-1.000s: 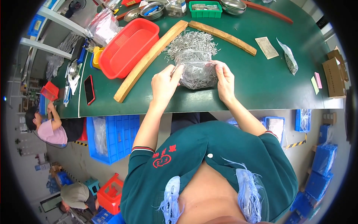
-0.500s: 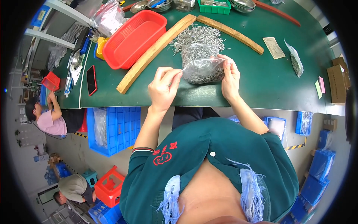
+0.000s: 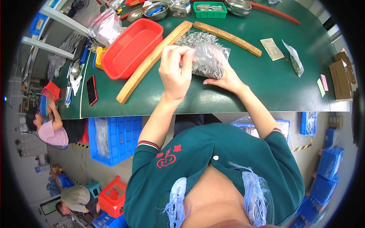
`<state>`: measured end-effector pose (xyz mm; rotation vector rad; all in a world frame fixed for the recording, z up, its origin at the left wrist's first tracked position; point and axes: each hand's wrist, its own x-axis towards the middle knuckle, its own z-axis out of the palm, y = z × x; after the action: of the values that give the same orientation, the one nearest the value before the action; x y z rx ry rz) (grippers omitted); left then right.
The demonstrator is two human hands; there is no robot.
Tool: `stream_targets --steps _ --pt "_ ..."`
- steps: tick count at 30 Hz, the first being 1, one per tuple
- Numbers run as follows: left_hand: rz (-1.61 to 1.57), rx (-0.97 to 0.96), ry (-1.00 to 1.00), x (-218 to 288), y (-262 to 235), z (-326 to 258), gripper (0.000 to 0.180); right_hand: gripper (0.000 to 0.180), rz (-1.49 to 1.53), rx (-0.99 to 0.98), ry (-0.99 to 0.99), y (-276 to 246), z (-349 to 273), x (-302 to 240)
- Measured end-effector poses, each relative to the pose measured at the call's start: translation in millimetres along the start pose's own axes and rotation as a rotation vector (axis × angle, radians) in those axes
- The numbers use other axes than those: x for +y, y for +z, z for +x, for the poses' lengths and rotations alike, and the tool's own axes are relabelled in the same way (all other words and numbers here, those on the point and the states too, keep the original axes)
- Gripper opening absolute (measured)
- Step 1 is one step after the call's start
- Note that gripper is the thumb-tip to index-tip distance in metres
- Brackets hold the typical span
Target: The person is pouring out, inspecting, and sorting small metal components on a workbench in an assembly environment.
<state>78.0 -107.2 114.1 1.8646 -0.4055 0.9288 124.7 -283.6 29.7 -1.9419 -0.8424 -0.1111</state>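
Observation:
A clear plastic bag [image 3: 207,67] filled with small metal pins is held up over the green table. Cupped around its right side and underneath is my right hand [image 3: 228,79], with the thumb reaching along the bag's lower edge. At the bag's left, my left hand [image 3: 175,70] is closed in a pinch at the upper edge of the plastic. Beyond the bag lies a loose pile of metal pins [image 3: 197,37], partly hidden by the bag and my left hand. Two wooden bars meet behind the pile, the left bar [image 3: 152,62] and the right bar [image 3: 230,38].
Left of the bars sits a red plastic basket [image 3: 133,49], with a phone [image 3: 91,90] nearby. A green tray [image 3: 210,10] and metal bowls [image 3: 238,7] stand at the back. To the right are a paper slip [image 3: 272,49], another filled bag [image 3: 293,59] and a cardboard box [image 3: 340,79].
The bag has been lifted off the table and tilted. My right hand has moved under and around it; my left hand has risen while pinching its edge.

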Motion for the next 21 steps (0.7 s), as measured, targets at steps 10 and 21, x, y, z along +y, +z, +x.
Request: stream_targets --steps 10,21 --pt "-0.301 0.189 -0.21 -57 34 82 0.018 0.061 0.46 0.176 0.221 8 38 14" --pt "-0.192 -0.094 -0.334 -140 45 14 0.089 0.046 0.739 0.27 0.274 -9 98 42"
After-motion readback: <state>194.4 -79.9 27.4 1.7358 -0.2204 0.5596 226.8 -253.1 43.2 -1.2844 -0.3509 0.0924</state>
